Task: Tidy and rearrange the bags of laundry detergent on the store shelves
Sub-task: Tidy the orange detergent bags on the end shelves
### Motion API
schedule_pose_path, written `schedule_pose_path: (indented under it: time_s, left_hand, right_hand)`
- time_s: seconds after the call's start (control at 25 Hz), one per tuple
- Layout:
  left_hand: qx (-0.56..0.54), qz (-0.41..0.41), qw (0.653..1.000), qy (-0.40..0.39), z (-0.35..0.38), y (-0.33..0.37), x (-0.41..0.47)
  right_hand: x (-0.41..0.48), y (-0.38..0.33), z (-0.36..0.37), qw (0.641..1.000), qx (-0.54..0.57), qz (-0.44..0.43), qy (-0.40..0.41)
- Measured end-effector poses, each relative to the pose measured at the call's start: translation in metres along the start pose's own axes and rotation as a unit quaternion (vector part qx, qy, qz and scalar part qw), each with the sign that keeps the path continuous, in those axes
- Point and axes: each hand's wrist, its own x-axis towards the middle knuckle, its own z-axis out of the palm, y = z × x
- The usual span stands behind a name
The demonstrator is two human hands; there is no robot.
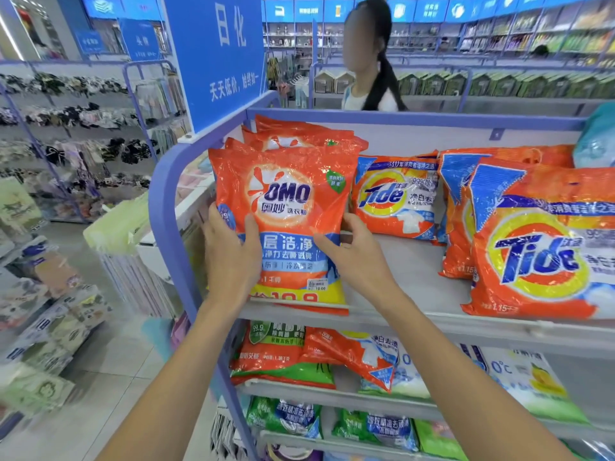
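At the far left stand racks of hair accessories, and past them a blue sign with white characters rises from the corner of the shelf frame. Just right of that frame the left hand grips the front red bag by its left edge, with the thumb laid on the printed face and the fingers curled round behind. This red bag stands upright at the left end of the top shelf, its bottom at the shelf's front lip, touching a row of matching red bags stacked behind it. The right hand holds the same bag on its right edge, thumb across the front and fingers wrapped to the back. Below the hands, on the lower shelf, lie an orange and green bag and a tilted orange bag, with green bags on the shelf under that. Right of the red bag, a small orange bag leans near the back of the top shelf. Behind the shelf stands a person with long dark hair. Further right, a second orange bag stands just behind a large orange bag at the front lip. A pale blue bag sits at the far right edge
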Motion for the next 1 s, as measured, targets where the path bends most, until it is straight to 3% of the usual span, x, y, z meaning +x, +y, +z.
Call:
schedule_pose_path:
  time_s: [0.32,0.6,0.8,1.0]
  left_hand:
    - [0.154,0.043,0.985,-0.070,-0.019,0.001,-0.092]
    - [0.206,0.041,0.970,-0.122,-0.018,-0.019,-0.198]
    - [0.274,0.040,0.940,-0.198,0.003,-0.060,-0.248]
    - [0.253,-0.007,0.934,-0.254,0.031,-0.097,-0.257]
  right_hand:
    - [-0.073,0.013,-0.037,0.982,-0.175,-0.061,-0.034]
    - [-0.169,0.053,-0.079,0.949,-0.296,-0.097,-0.046]
    - [-0.215,0.112,-0.100,0.939,-0.337,0.022,-0.066]
    - [-0.226,0.166,-0.103,0.938,-0.310,0.137,-0.066]
